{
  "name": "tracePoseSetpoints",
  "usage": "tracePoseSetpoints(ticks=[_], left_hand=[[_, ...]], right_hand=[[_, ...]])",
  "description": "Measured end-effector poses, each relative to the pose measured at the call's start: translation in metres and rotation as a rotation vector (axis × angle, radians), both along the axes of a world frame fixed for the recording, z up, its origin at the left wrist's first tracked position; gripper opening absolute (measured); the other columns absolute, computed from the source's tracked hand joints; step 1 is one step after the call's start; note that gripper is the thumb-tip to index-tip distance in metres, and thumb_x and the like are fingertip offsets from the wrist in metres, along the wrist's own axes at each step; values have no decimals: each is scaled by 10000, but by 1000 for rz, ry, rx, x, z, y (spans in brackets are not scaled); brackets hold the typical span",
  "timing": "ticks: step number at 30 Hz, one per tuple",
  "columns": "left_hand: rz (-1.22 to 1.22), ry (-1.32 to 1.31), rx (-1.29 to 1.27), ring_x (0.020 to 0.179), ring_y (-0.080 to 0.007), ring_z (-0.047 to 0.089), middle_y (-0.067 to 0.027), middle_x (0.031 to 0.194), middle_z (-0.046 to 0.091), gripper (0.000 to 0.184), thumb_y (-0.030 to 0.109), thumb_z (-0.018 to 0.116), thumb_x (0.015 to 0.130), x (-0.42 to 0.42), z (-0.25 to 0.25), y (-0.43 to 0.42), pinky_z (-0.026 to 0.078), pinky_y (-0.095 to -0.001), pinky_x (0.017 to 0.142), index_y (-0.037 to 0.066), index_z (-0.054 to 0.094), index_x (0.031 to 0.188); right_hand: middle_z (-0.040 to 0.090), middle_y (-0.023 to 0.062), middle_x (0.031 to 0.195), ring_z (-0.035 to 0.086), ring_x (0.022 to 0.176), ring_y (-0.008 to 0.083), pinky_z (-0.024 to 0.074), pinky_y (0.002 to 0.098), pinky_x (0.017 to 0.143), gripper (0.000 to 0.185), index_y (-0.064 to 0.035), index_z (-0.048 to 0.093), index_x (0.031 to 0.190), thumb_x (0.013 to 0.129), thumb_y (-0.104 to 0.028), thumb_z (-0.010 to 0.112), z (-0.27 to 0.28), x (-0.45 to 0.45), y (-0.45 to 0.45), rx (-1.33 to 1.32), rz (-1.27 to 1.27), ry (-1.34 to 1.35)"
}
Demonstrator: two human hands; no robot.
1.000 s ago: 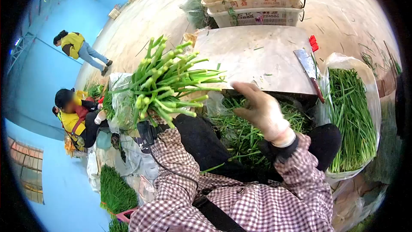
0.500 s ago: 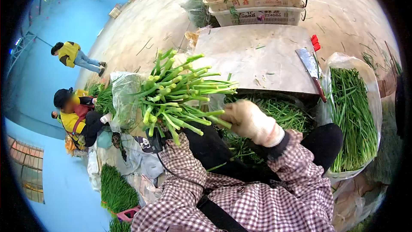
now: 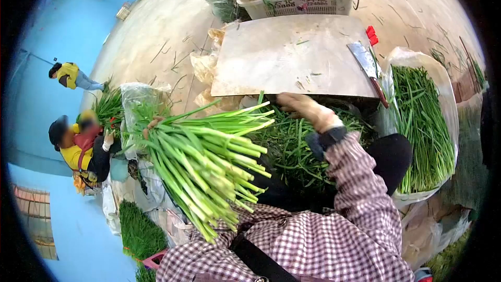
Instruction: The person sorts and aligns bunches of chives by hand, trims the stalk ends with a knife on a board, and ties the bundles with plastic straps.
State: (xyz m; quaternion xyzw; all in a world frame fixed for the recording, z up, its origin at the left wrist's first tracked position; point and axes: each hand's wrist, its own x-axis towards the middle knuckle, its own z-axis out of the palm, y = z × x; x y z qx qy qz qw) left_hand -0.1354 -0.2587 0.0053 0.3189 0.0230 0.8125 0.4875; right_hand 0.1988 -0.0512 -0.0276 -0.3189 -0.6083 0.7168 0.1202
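A thick bunch of long green stalks [image 3: 209,156] with pale cut ends is in my left hand [image 3: 151,125], whose fingers wrap around its leafy side. Most of that hand is hidden behind the stalks. The cut ends fan out to the right and down toward my lap. My gloved right hand [image 3: 309,110] is apart from the bunch, fingers stretched out and nothing in them. It hovers over loose green leaves [image 3: 292,146] near the front edge of a pale board [image 3: 292,55].
A knife [image 3: 368,65] lies on the board's right edge beside a red object [image 3: 371,35]. A lined container of greens [image 3: 422,130] stands at right. Stacked crates [image 3: 297,4] are behind the board. A seated person [image 3: 81,151] and a standing person [image 3: 75,77] are at left.
The bunch has swung from cut ends pointing up and toward me to lying sideways, lower down. My right hand has left the stalk ends and its fingers have straightened.
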Motion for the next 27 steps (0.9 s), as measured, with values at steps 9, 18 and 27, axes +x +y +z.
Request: tracePoseSetpoints(ticks=[9,18,27], left_hand=[[185,-81,-172,1055,-250,553,-106,1144,594,478,333,501,995,-48,-37,-57,472,-493,981,4,482,1341],[247,-170,-206,1018,-224,570,-78,1093,626,471,346,472,1014,-55,-80,-86,487,-476,963,8,479,1342],[231,-208,-164,1044,-234,572,-75,1097,634,506,365,475,1010,-44,-83,-87,493,-486,948,7,455,1366]], right_hand=[[608,42,894,569,792,160,496,315,761,241,-73,626,964,982,-302,555,-8,-50,-31,-268,-326,632],[601,120,1282,550,1208,291,442,371,1042,527,-160,530,1365,876,-260,697,-67,32,-25,563,370,-598],[600,91,1320,539,1196,177,401,308,1051,439,-19,560,1335,922,-150,633,-32,-24,-55,-69,420,255]])
